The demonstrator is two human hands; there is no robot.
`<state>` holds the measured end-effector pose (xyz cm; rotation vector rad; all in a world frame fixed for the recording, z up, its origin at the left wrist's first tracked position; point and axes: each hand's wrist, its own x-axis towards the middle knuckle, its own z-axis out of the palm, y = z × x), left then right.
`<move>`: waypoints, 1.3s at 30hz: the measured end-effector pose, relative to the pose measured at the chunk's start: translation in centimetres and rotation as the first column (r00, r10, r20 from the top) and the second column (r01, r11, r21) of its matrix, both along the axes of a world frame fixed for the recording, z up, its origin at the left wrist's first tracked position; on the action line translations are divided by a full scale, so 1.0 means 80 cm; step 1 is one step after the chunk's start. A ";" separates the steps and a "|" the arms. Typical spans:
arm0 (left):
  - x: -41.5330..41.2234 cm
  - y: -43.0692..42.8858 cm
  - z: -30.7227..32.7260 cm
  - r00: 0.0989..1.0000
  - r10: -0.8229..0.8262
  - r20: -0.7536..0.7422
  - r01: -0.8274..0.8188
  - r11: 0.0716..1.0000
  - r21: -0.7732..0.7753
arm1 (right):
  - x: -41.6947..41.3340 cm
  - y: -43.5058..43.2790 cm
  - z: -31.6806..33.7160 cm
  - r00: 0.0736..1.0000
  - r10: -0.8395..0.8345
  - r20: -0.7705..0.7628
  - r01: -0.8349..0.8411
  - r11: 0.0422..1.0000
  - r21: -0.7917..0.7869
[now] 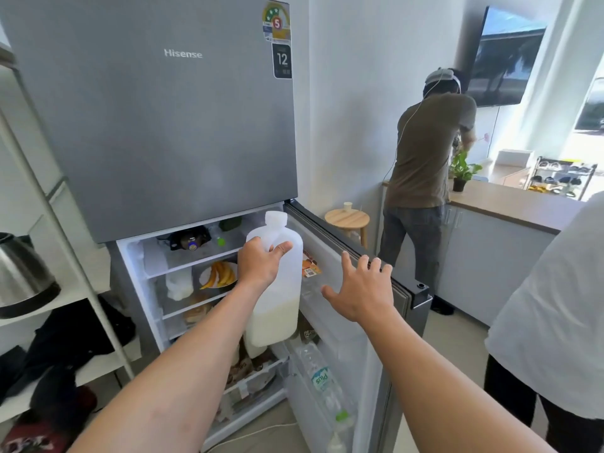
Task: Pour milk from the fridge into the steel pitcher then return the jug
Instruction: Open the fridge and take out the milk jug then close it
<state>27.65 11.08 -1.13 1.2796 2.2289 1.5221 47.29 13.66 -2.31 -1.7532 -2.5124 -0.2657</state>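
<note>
The left hand [261,263] grips the milk jug [277,322] by its handle, upright and capped, about a third full, in front of the fridge's [163,125] open lower compartment. The right hand [362,289] is open, fingers spread, at the top edge of the open door [330,230]; whether it touches is unclear.

My left hand [261,266] grips the milk jug [277,305] at its handle, centre frame. The jug is upright, cap on, milk in the lower part only, in front of the open fridge [163,125] compartment. My right hand [362,289], right of centre, has fingers spread and holds nothing, at the top edge of the fridge door [415,304]; contact unclear.
</note>
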 end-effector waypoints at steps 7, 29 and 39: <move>-0.042 -0.029 0.015 0.998 0.051 0.043 -0.052 0.999 0.004 | -0.040 -0.034 0.019 0.996 0.083 0.010 -0.084 0.993 0.084; -0.189 -0.151 0.045 0.967 0.251 0.050 -0.253 0.967 0.036 | -0.162 -0.052 0.011 0.748 0.476 -0.463 -0.551 0.834 -0.033; -0.260 -0.199 0.039 0.945 0.324 0.043 -0.326 0.944 0.051 | -0.239 -0.061 0.007 0.716 0.500 -0.488 -0.611 0.787 -0.091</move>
